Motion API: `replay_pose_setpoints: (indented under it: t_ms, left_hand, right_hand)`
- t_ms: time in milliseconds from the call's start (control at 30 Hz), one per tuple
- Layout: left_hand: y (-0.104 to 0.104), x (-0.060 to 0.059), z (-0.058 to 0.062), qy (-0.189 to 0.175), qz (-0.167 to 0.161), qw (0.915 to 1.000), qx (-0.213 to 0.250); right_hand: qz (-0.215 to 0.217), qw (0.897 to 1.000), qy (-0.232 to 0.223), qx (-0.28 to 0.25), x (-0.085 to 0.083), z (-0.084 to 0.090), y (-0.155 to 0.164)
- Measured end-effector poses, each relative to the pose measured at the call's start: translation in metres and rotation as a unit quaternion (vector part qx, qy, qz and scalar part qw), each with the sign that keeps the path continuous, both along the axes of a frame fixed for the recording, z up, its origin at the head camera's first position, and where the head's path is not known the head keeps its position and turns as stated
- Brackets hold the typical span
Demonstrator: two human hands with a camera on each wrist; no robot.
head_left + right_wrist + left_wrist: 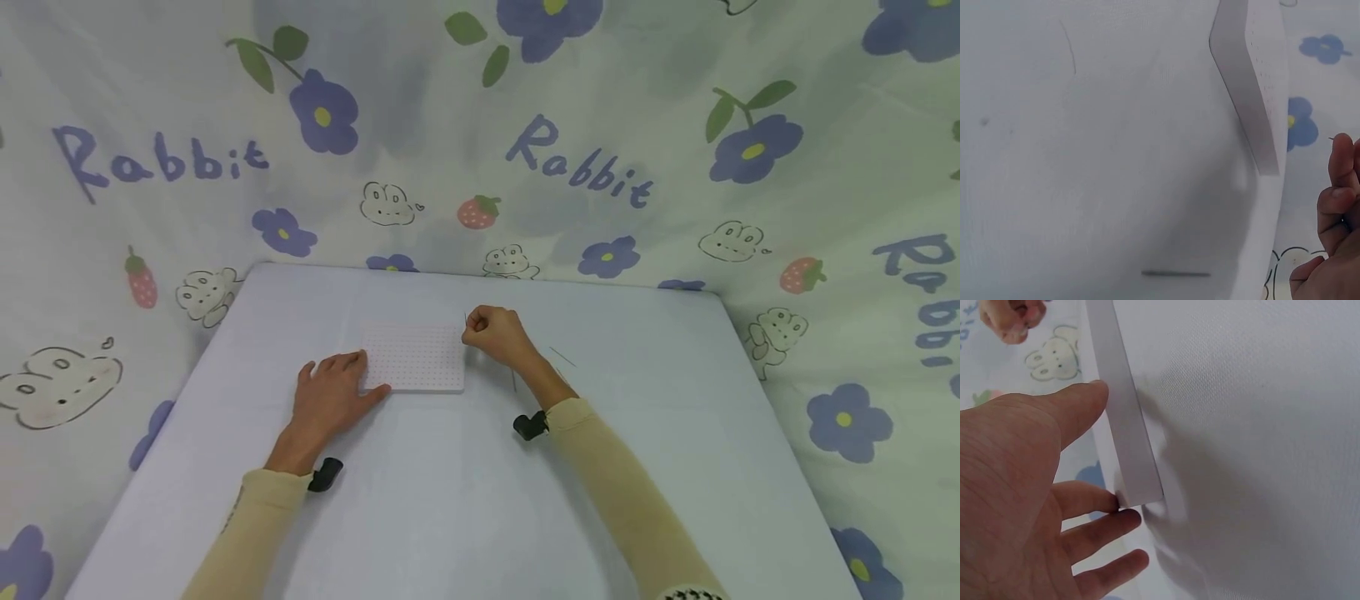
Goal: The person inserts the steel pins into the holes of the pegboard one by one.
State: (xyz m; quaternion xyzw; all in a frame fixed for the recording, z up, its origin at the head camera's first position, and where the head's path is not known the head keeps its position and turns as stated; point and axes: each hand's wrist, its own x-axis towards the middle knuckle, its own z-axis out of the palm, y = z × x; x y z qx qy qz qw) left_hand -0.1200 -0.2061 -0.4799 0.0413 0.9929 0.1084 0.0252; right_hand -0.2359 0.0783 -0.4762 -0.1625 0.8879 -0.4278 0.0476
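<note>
Steadying the white perforated board (414,358) with flat left hand (327,398) fingers seems wise while the right hand (497,332), pinching a thin needle (466,320), lines its tip over a hole.

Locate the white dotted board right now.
Head view: the white dotted board lies flat mid-table, left hand on its left edge, right hand at its upper right corner.

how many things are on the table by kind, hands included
white dotted board: 1
thin needles lying loose on the table: 2
needle pinched in the right hand: 1
hands, with the left hand resting on the board: 2
total: 6
</note>
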Motion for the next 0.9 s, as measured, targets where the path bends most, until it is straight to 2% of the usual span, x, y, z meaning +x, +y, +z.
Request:
replay_pose_setpoints:
  t_ms: [267, 533, 900]
  left_hand:
    - [0.0007, 0.0005, 0.0, -0.003, 0.0, 1.0, 0.001]
    - [0.0011, 0.0026, 0.0012, -0.004, 0.001, 1.0, -0.004]
    - [0.0029, 0.0034, 0.0006, -0.008, 0.006, 0.9999, -0.011]
  right_hand:
    - [-0.007, 0.999, -0.049, 0.014, -0.0015, -0.0032, -0.0052]
    - [0.01, 0.997, -0.065, 0.044, -0.0014, -0.0032, -0.0075]
    - [0.019, 0.996, -0.028, 0.087, -0.0024, -0.0048, -0.0097]
